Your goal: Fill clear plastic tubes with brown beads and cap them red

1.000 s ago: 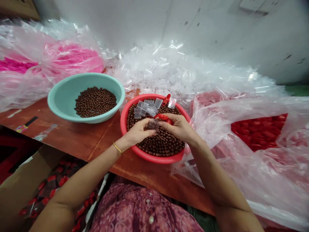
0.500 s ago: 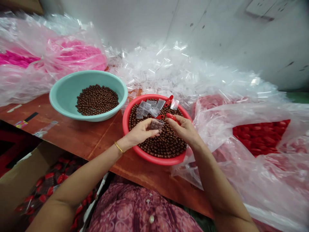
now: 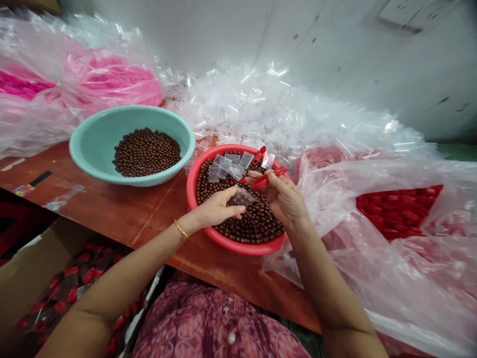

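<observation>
Packs [image 3: 70,272] with red ends lie in a cardboard box [image 3: 30,271] below and to the left of the red basin [image 3: 192,191]. Nearer the basin's left side stands a teal bowl [image 3: 87,154] of brown beads [image 3: 147,153]; only a wide sweep of the left forearm seems likely to knock it. Over the basin's left part, the left hand [image 3: 212,208] pinches a clear case [image 3: 242,198] between thumb and fingers, dark contents showing through its wall. Whether one end is open I cannot tell; if so, tipping it could spill the contents into the basin, and a hard squeeze might make the slick plastic slip. At the basin's back, loose clear pieces [image 3: 223,166] rest on the beads, where a brushing fingertip could push them under. Over the basin's right part, apart from the left hand, the right hand [image 3: 285,196] holds a red cap [image 3: 270,177] between thumb and fingertips; that grip looks light, so the cap could drop among the beads. Right of the basin, a plastic bag [image 3: 395,278] bulges with red pieces [image 3: 395,209]; its film lies just beside the right forearm, which could snag it and jog the rim.
</observation>
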Demonstrator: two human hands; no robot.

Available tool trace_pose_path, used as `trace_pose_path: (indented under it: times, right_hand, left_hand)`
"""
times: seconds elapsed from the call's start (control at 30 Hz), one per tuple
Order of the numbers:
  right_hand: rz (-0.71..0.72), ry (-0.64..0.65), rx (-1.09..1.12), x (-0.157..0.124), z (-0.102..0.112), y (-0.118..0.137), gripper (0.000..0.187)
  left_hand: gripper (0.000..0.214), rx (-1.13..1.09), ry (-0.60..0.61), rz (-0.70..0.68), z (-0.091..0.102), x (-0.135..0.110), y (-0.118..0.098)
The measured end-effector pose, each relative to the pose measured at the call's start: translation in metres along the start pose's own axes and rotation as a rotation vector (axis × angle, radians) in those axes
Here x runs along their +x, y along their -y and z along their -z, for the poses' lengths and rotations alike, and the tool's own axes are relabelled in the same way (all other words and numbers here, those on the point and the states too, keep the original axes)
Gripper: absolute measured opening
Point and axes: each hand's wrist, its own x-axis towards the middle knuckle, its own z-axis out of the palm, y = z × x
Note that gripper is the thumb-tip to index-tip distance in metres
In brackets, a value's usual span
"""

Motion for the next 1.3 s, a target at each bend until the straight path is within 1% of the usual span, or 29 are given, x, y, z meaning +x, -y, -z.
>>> trace_pose_path:
  times: [0.1, 0.2, 0.3, 0.4, 0.47, 0.53, 0.6, 0.67, 0.73, 0.8, 0.83, 0.9, 0.97, 1.0, 1.03, 1.1, 1.13, 1.2, 1.3]
  right_hand:
    - [0.023, 0.01, 0.051, 0.0, -0.011, -0.006, 0.033]
    - [0.1, 0.026, -0.032, -0.003, -0.016, -0.008, 0.031]
    - [0.246, -0.003, -0.319, -0.005, -0.012, -0.004, 0.029]
    - [0.315, -0.02, -0.611, -0.004, -0.005, 0.006, 0.033]
    - [0.318, 0.01, -0.739, -0.004, -0.004, 0.013, 0.038]
    - [0.327, 0.069, -0.872, -0.003, -0.006, 0.017, 0.041]
    - [0.348, 0.124, -0.999, -0.003, -0.011, 0.017, 0.042]
    - [0.356, 0.157, -1.076, -0.004, -0.017, 0.013, 0.041]
    - [0.329, 0.16, -1.08, -0.005, -0.021, 0.006, 0.039]
    - [0.297, 0.146, -0.981, -0.007, -0.024, 0.0, 0.034]
    - [0.275, 0.147, -0.884, -0.008, -0.024, -0.003, 0.032]
    - [0.192, 0.177, -0.622, -0.009, -0.023, -0.005, 0.03]
    - [0.063, 0.225, -0.395, -0.01, -0.02, -0.003, 0.03]
    - [-0.001, 0.249, -0.334, -0.01, -0.017, -0.002, 0.031]
    - [-0.051, 0.271, -0.316, -0.01, -0.014, 0.0, 0.032]
    - [-0.071, 0.297, -0.387, -0.01, -0.009, 0.003, 0.034]
    - [-0.045, 0.301, -0.454, -0.011, -0.007, 0.003, 0.035]
    - [0.052, 0.278, -0.583, -0.012, -0.005, 0.002, 0.039]
    - [0.175, 0.174, -0.672, -0.016, -0.008, -0.006, 0.047]
  left_hand:
    - [0.023, -0.029, -0.028, -0.011, 0.0, 0.0, 0.0]
    - [0.022, -0.052, -0.077, -0.016, -0.002, 0.0, -0.002]
    - [0.017, -0.036, -0.093, -0.008, -0.002, -0.001, -0.004]
    - [0.012, 0.04, -0.074, 0.005, -0.001, -0.002, -0.005]
    - [0.011, 0.092, -0.06, 0.006, 0.0, -0.002, -0.004]
    - [0.013, 0.136, -0.053, -0.004, 0.001, -0.002, -0.002]
    - [0.018, 0.181, -0.052, -0.022, 0.002, -0.002, 0.0]
    - [0.024, 0.227, -0.059, -0.039, 0.002, -0.001, 0.002]
    - [0.03, 0.273, -0.078, -0.055, 0.003, 0.0, 0.003]
    - [0.031, 0.318, -0.099, -0.084, 0.003, 0.001, 0.004]
    - [0.03, 0.328, -0.106, -0.108, 0.003, 0.001, 0.004]
    - [0.029, 0.311, -0.104, -0.158, 0.003, 0.002, 0.004]
    - [0.028, 0.262, -0.083, -0.175, 0.002, 0.002, 0.003]
    - [0.027, 0.237, -0.067, -0.17, 0.001, 0.001, 0.003]
    - [0.026, 0.214, -0.055, -0.161, 0.001, 0.001, 0.002]
    - [0.025, 0.166, -0.045, -0.144, 0.0, 0.0, 0.001]
    - [0.025, 0.141, -0.044, -0.136, 0.0, -0.001, 0.0]
    - [0.024, 0.093, -0.036, -0.11, 0.0, -0.002, 0.0]
    - [0.023, 0.046, -0.002, -0.059, 0.0, -0.002, -0.001]
